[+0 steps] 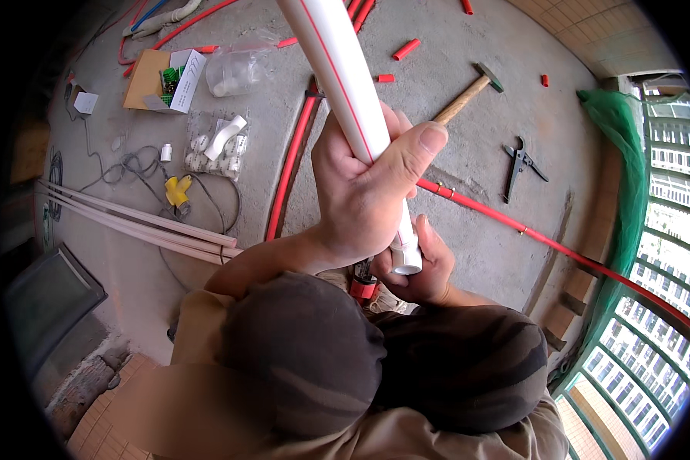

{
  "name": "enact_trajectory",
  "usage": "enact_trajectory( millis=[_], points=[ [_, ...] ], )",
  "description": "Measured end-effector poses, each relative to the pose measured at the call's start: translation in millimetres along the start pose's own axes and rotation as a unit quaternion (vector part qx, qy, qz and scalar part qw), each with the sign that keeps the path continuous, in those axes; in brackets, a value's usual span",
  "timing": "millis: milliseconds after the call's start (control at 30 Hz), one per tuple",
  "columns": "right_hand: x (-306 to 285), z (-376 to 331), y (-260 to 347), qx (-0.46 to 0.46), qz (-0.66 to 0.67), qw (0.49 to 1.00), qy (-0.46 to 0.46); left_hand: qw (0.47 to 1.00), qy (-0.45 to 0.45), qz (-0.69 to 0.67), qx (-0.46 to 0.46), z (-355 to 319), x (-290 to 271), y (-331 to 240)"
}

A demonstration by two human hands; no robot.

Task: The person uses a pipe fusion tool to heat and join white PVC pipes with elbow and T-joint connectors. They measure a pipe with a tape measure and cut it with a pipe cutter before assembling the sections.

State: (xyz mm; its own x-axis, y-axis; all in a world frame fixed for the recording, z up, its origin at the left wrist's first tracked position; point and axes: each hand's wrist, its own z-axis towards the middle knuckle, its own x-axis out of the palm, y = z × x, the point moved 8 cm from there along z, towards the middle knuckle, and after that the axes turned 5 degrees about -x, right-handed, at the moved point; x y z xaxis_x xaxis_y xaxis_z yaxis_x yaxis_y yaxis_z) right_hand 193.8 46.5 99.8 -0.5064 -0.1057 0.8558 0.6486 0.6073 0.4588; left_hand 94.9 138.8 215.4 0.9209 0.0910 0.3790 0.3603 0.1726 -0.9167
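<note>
A thick white plastic pipe [337, 65] with a thin red stripe slants down toward me from the top of the view. My left hand [360, 184] is closed around it, thumb laid along its side. At the pipe's lower end is a short white pipe fitting [408, 261], its round open mouth facing me. Fingers of my right hand [431, 272] are closed around this fitting from behind and the right. How deep the pipe sits in it is hard to see. Below, between my knees, shows part of a red and black object [363, 287], mostly hidden.
On the concrete floor lie a hammer [468, 92], a pipe cutter [521, 169], and red conduits [506, 222]. To the left are a bag of white fittings [216, 149], an open box [161, 80], a yellow socket [178, 192] with cable, and long pale pipes [146, 230]. Green netting [625, 169] hangs right.
</note>
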Motion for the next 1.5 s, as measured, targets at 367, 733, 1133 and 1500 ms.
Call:
enact_trajectory(
  millis=[367,733,1133,1500],
  points=[
    [-23.6,6.5,-13.5,0.031,-0.002,0.996,-0.089,0.995,0.057,0.060,0.058,-15.0,21.8,17.5],
    [-67.0,32.1,-30.8,0.051,-0.088,0.969,-0.224,0.916,0.230,0.124,0.305,-58.4,31.4,0.3],
    [-57.7,33.3,-17.7,0.004,-0.076,0.963,-0.259,0.908,0.223,0.152,0.320,-60.6,32.7,-0.5],
    [4.7,31.1,15.8,0.039,-0.468,0.883,0.017,0.963,-0.168,-0.019,-0.210,37.4,-79.0,67.2]
  ],
)
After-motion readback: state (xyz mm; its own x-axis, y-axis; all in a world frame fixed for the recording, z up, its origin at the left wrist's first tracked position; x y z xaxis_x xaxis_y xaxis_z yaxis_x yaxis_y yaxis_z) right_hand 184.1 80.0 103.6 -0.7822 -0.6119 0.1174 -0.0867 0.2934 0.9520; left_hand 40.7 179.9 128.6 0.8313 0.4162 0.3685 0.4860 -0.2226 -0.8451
